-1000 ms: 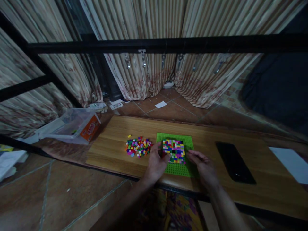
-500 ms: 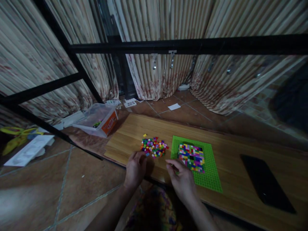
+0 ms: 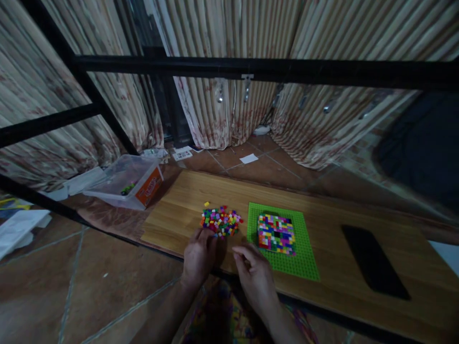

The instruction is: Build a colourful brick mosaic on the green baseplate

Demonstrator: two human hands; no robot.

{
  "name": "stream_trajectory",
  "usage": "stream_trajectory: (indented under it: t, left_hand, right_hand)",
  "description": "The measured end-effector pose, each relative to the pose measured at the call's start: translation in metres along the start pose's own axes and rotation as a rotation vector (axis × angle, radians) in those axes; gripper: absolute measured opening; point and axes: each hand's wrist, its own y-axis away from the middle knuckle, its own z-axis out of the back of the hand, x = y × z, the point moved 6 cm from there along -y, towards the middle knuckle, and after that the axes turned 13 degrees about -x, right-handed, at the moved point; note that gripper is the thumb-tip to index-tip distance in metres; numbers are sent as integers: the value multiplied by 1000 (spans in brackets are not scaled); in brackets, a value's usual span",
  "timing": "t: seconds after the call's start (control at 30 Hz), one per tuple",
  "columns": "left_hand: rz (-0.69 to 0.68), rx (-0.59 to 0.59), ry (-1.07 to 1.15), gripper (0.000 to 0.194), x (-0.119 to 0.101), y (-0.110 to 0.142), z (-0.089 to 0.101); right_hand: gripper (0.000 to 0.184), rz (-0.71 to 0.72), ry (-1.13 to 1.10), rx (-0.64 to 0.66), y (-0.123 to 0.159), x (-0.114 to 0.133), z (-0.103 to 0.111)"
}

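A loose pile of small coloured toy bricks [image 3: 221, 221] lies on the wooden board. Beside it on the right is a green studded baseplate [image 3: 306, 253], carrying a squarish multicoloured brick build [image 3: 276, 233] with a dark gap near its middle. My left hand [image 3: 199, 254] is closed, its fingertips curled down at the near edge of the pile; what they hold, if anything, is hidden. My right hand [image 3: 255, 273] is in a pinch just left of the baseplate's near part, in front of the build. Anything between its thumb and forefinger is too small to make out.
The wooden board [image 3: 193, 191] sits low above a tiled floor [image 3: 39, 291]. A black flat slab [image 3: 375, 262] lies at its right. A clear plastic tub [image 3: 122, 184] with an orange label stands at the left. Black metal bars [image 3: 222, 67] cross ahead of curtains [image 3: 265, 28].
My view has turned slightly right, so the scene slides left. My right hand has drawn a little toward me and left, away from the build. My left hand stays by the pile.
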Motion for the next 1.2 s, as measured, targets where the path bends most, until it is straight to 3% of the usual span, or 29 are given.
stream_trajectory:
  t: [0.1, 0.33, 0.47, 0.63, 0.77, 0.87, 1.0, 1.2]
  left_hand:
    - [86, 80, 164, 11, -18, 10, -4]
    - [242, 478, 623, 17, -65, 40, -38]
    - [340, 573, 727, 18, -75, 48, -51]
    - [379, 517, 664, 20, -80, 52, -58]
    - [335, 428, 592, 21, -80, 46, -56]
    - [285, 410, 559, 22, -78, 38, -55]
    - [205, 343, 488, 21, -73, 27, -53]
    - [194, 350, 419, 21, -68, 24, -56]
  right_hand:
    - [24, -55, -16, -44, 6, -4, 17]
    - [27, -100, -55, -64, 12, -14, 51]
    - [23, -146, -85, -83, 17, -21, 64]
    - [18, -247, -57, -137, 20, -41, 85]
    - [23, -365, -31, -312, 13, -74, 115]
    - [27, -379, -21, -398, 3, -92, 130]
    - [27, -373, -41, -419, -7, -99, 128]
    - [26, -439, -28, -498, -9, -94, 120]
